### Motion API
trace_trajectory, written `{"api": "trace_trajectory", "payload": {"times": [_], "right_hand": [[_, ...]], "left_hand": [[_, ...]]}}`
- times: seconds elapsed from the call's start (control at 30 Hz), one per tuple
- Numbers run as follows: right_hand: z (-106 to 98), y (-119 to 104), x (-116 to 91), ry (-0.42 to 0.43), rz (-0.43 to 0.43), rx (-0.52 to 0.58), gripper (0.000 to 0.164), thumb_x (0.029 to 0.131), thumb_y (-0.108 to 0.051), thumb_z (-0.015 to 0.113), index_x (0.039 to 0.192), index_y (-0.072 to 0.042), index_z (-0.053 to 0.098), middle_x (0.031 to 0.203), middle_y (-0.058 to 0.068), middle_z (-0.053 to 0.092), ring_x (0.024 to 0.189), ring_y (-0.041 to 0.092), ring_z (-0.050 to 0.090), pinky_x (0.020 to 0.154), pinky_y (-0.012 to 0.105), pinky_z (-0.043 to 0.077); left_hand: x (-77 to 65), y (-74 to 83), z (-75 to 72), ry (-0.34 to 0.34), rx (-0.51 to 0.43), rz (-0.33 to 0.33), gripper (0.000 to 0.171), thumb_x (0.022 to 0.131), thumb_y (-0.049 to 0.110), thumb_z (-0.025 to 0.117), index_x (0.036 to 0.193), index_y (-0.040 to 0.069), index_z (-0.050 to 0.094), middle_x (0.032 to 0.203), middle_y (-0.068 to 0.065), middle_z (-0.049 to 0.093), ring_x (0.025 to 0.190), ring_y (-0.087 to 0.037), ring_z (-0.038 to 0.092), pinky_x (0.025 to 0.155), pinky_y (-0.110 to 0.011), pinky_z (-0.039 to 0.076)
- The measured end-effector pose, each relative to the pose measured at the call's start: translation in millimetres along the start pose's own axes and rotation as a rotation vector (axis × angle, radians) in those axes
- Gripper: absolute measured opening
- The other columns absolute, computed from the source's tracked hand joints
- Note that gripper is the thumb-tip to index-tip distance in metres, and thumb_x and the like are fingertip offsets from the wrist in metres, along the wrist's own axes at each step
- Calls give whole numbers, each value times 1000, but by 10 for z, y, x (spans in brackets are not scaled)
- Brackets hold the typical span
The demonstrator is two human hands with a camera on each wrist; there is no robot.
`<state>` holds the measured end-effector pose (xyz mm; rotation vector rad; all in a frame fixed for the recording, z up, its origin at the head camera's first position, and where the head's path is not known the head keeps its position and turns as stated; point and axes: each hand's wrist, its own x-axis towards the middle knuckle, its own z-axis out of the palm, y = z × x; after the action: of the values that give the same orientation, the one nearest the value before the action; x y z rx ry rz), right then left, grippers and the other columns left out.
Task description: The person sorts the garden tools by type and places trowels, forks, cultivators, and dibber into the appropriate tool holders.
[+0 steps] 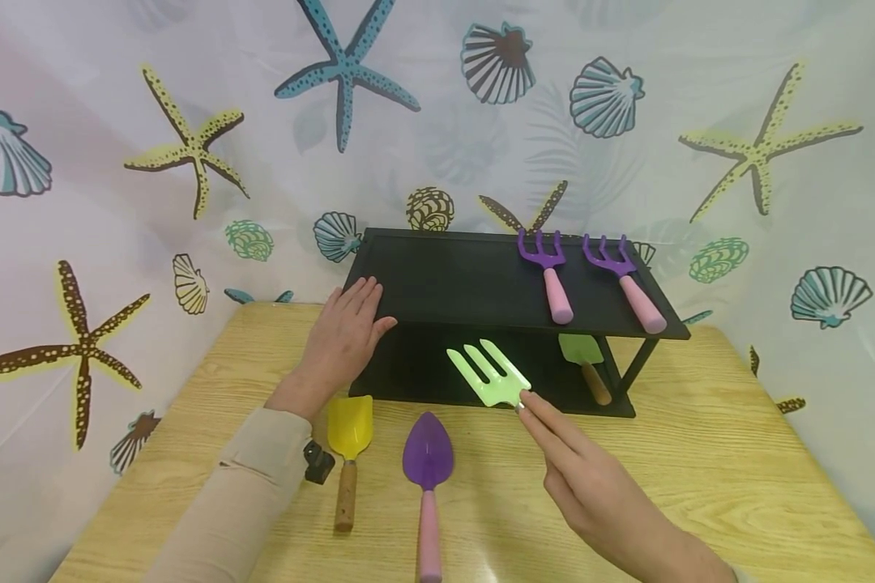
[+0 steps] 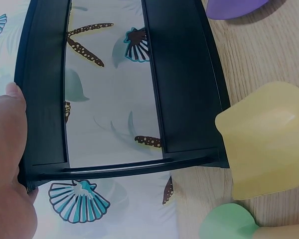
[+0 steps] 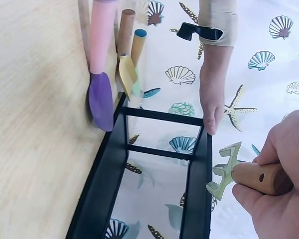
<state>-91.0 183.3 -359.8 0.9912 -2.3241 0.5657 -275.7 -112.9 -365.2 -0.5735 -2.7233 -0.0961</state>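
My right hand [image 1: 598, 494] grips the wooden handle [image 3: 259, 178] of a light green hand fork [image 1: 497, 383], its tines pointing up and left in front of the black two-tier rack [image 1: 445, 279]. At the rack's left end, my left hand [image 1: 343, 336] rests on the top shelf with fingers straight and thumb spread. Two purple hand forks with pink handles, one nearer the middle [image 1: 557, 295] and one at the right [image 1: 642, 304], lie on that shelf. On the lower shelf is a green hand shovel [image 1: 582, 350] with a wooden handle.
A yellow hand shovel [image 1: 350, 425] and a purple trowel [image 1: 428, 453] with a pink handle lie on the wooden table [image 1: 707, 470] before the rack. Near the yellow shovel is another green tool [image 2: 229, 221], hidden behind my left forearm in the head view. A seashell-patterned cloth [image 1: 437, 121] hangs behind.
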Motion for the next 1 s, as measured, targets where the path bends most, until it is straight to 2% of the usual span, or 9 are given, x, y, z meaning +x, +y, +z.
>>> {"api": "trace_trajectory", "payload": {"times": [0.2, 0.37, 0.43, 0.6, 0.7, 0.8, 1.0], "right_hand": [[-15, 24, 138, 81, -33, -22, 43, 94, -14, 25, 127, 4, 47, 135, 16, 44, 119, 22, 49, 96, 5, 31], [-22, 82, 280, 100, -32, -44, 43, 93, -13, 26, 127, 3, 47, 134, 17, 45, 117, 25, 51, 92, 3, 32], [-18, 116, 342, 95, -28, -48, 43, 92, -11, 28, 128, 3, 47, 134, 17, 44, 117, 27, 50, 90, 4, 34], [-7, 190, 489, 41, 17, -58, 46, 84, -1, 39, 129, 4, 45, 138, 16, 40, 119, 27, 49, 71, 11, 37], [4, 218, 581, 11, 50, -76, 49, 80, 4, 46, 129, 5, 44, 140, 15, 38, 119, 26, 48, 71, 18, 44], [23, 253, 673, -5, 76, -96, 49, 80, 5, 49, 129, 5, 44, 141, 14, 37, 120, 27, 47, 77, 29, 51], [90, 345, 855, -44, 113, -121, 48, 81, 4, 50, 128, 7, 44, 140, 16, 37, 125, 29, 41, 91, 40, 46]], "left_hand": [[2, -4, 10, 5, 16, 7, 65, 93, 52, 25, 141, 8, 27, 147, -8, 28, 137, -23, 21, 113, -43, 14], [2, -3, 11, 14, 24, 7, 64, 93, 51, 26, 141, 8, 27, 147, -8, 28, 137, -23, 21, 113, -43, 15], [1, -3, 10, 14, 26, 3, 64, 93, 51, 26, 141, 8, 27, 147, -8, 28, 137, -23, 21, 113, -43, 15], [0, -9, 16, 9, 32, -3, 65, 93, 52, 25, 141, 9, 27, 147, -7, 27, 138, -22, 20, 113, -42, 14], [1, -13, 21, 7, 30, -4, 65, 93, 53, 25, 141, 9, 27, 147, -7, 27, 138, -22, 20, 113, -42, 14], [1, -17, 26, 11, 27, -4, 65, 93, 53, 25, 141, 9, 27, 147, -7, 27, 138, -22, 20, 113, -42, 14], [-3, -19, 27, 29, 25, 7, 65, 93, 52, 25, 140, 8, 29, 147, -7, 29, 137, -22, 21, 113, -43, 16]]}}
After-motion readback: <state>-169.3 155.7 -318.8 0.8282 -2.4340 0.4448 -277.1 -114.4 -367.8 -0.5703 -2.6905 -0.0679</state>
